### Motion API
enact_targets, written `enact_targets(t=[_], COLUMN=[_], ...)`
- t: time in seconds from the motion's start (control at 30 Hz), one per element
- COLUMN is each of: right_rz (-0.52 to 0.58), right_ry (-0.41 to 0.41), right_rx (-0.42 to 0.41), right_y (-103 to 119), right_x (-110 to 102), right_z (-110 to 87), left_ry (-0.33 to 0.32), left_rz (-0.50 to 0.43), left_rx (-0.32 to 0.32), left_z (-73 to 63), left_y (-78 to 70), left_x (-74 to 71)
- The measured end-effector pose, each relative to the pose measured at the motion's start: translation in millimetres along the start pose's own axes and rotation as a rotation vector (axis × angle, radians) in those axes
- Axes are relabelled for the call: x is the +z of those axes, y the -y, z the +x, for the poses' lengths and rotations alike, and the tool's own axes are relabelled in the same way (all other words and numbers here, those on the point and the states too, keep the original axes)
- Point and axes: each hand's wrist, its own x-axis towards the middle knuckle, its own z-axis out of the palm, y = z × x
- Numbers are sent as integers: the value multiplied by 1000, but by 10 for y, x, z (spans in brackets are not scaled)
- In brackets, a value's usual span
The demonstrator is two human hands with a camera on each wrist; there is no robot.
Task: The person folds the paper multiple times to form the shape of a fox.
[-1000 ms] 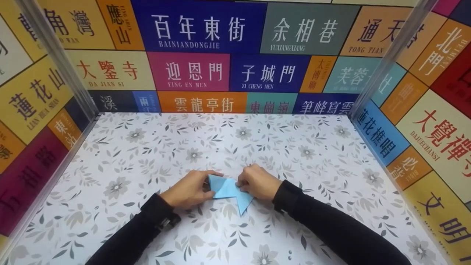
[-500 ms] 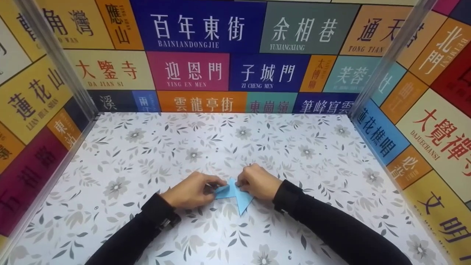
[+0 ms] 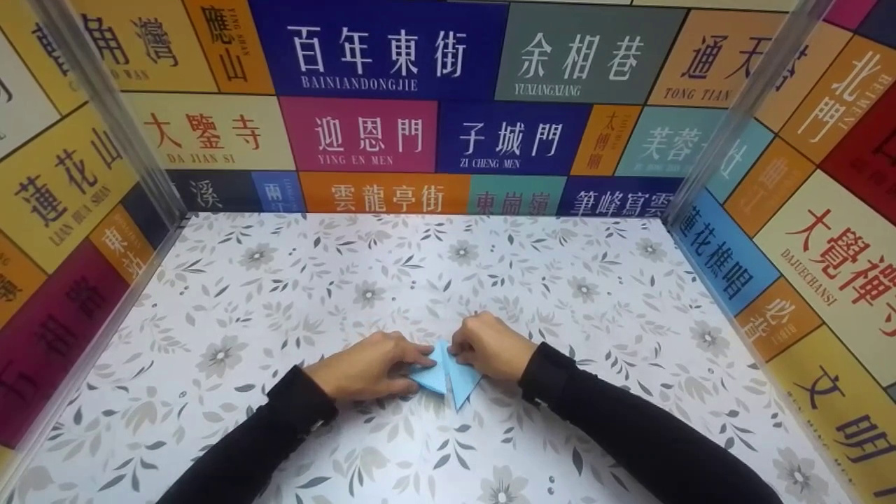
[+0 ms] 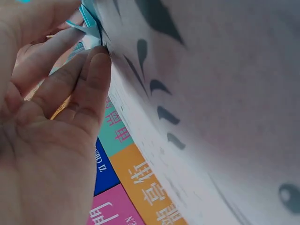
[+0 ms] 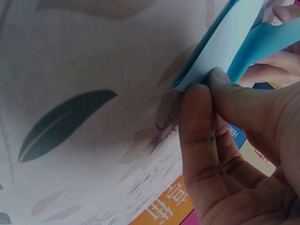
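A small piece of folded light-blue paper (image 3: 463, 383) lies on the table between both hands, its two pointed flaps side by side with a narrow slit between them. My left hand (image 3: 371, 365) holds the left flap, the fingers over its upper part and the thumb at its outer edge. From the other side, my right hand (image 3: 491, 348) pinches the right edge near the top. The right wrist view shows thumb and index finger closed on the layered paper (image 5: 225, 44). Only a bit of the paper (image 4: 92, 29) shows beyond the left fingers in the left wrist view.
The table (image 3: 350, 280) has a white covering printed with grey flowers and leaves. Panels of coloured signs (image 3: 378, 49) stand behind it and at both sides. Clear corner strips (image 3: 745, 105) run up where the panels meet.
The left flap, spread out to the left a second ago, has been folded in towards the middle. My left fingers have moved right and down with it. The right hand has stayed in place.
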Motion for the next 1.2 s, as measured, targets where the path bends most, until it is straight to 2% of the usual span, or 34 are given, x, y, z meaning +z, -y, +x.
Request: enact_targets(t=[0.23, 0.4, 0.8, 1.2], right_rz=[10, 8, -20, -12], right_ry=[12, 7, -6, 1], right_rx=[14, 15, -2, 8], right_y=[8, 18, 11, 14], right_x=[1, 4, 10, 10], right_z=[6, 6, 2, 0], left_ry=[24, -4, -53, -56], left_rz=[39, 83, 129, 135], left_rx=[4, 26, 3, -7], left_z=[3, 28, 45, 42], left_y=[-9, -41, -148, -172], left_x=[-4, 34, 99, 146])
